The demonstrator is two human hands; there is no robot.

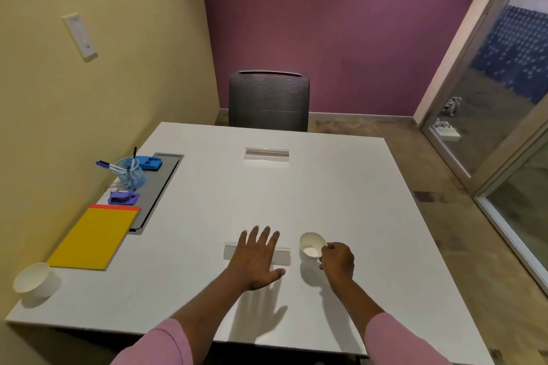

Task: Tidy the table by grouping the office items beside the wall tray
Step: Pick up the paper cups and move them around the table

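Note:
My right hand (pixel 338 259) grips a white paper cup (pixel 311 246) by its side, tilted with the mouth facing left and up, just above the table. My left hand (pixel 258 258) lies flat with fingers spread over a grey cable slot (pixel 284 258) in the white table (pixel 326 192). Along the left wall lies the grey tray (pixel 160 187). On or beside it are a blue pen holder with pens (pixel 130 172), a blue stapler-like item (pixel 149 162), a purple item (pixel 123 197) and a yellow notepad (pixel 95 237).
A second white paper cup (pixel 34 278) stands at the table's near left corner. Another cable slot (pixel 267 154) sits at the table's far middle. A grey mesh chair (pixel 268 101) is pushed in at the far side. A glass door (pixel 504 98) is on the right.

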